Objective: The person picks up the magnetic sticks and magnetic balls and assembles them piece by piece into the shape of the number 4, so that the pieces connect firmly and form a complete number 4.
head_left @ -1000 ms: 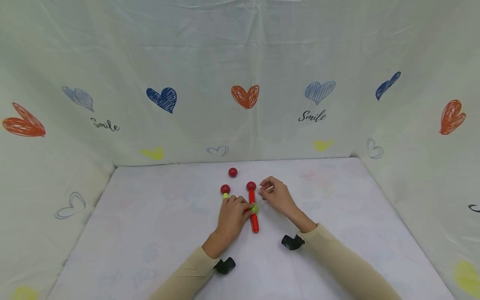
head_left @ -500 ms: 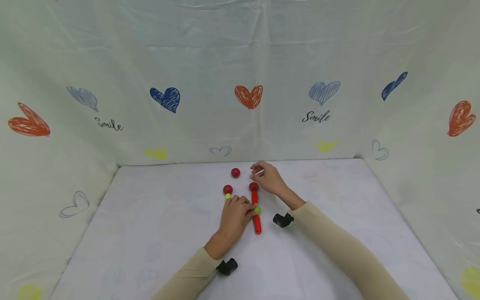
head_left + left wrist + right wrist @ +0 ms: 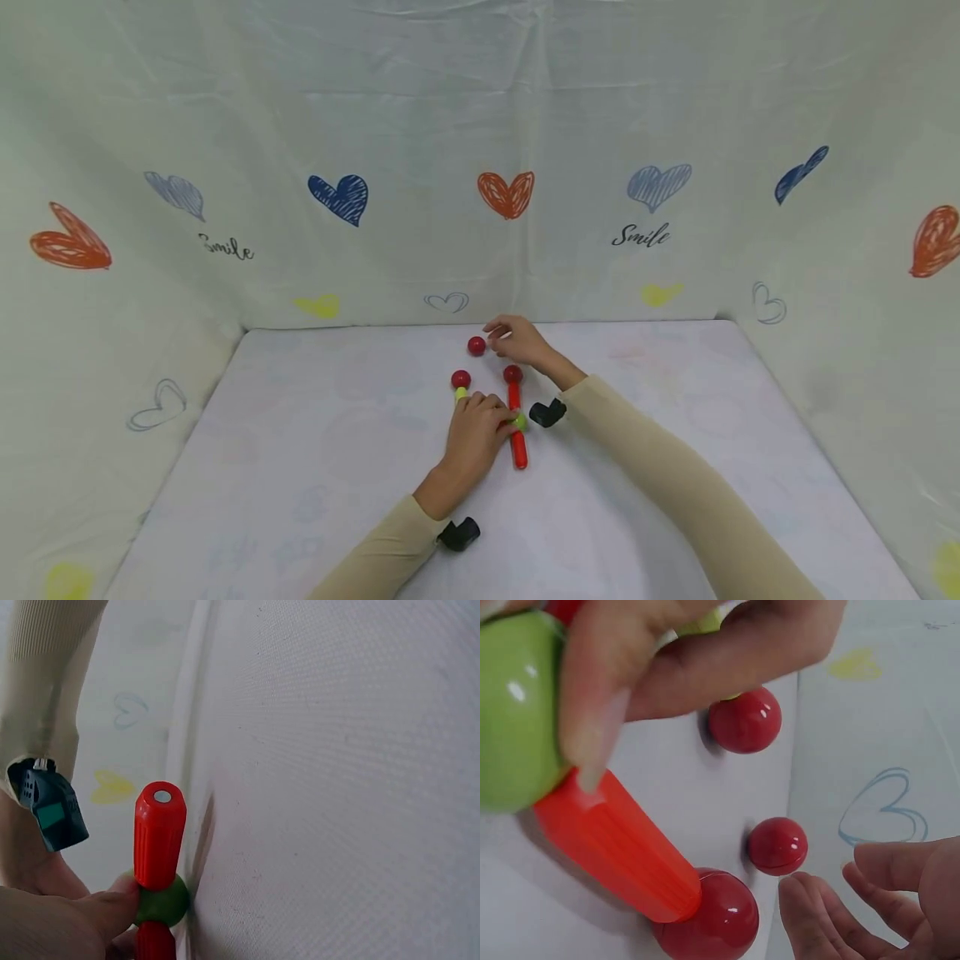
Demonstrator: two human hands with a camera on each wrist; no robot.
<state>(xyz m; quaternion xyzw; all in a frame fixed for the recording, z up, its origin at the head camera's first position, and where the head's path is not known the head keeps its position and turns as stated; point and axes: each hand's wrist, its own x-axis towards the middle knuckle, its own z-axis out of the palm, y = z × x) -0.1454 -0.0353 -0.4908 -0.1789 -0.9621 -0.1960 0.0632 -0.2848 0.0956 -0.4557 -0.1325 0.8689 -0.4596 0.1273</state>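
My left hand [image 3: 474, 429] pinches a green ball [image 3: 521, 422] between thumb and fingers. Two red rods join that ball in a line; the near rod [image 3: 159, 840] shows a silver disc in its free end, and the far rod [image 3: 619, 851] meets a red ball [image 3: 513, 374]. To its left, a second red ball [image 3: 461, 379] tops a yellow-green rod [image 3: 461, 393], mostly hidden behind my left hand. A loose red ball [image 3: 476, 346] lies farthest back. My right hand [image 3: 519, 340], fingers loosely bent and holding nothing, hovers just right of it; contact is not visible.
The pieces lie on a white-covered table [image 3: 315, 467]. A pale curtain [image 3: 405, 250] printed with hearts rises at its back edge and sides. A small black camera sits on each wrist, the right one [image 3: 547, 412] near the rods.
My right hand has moved back and left, from beside the far rod's red ball to beside the loose red ball. My left hand keeps its pinch on the green ball.
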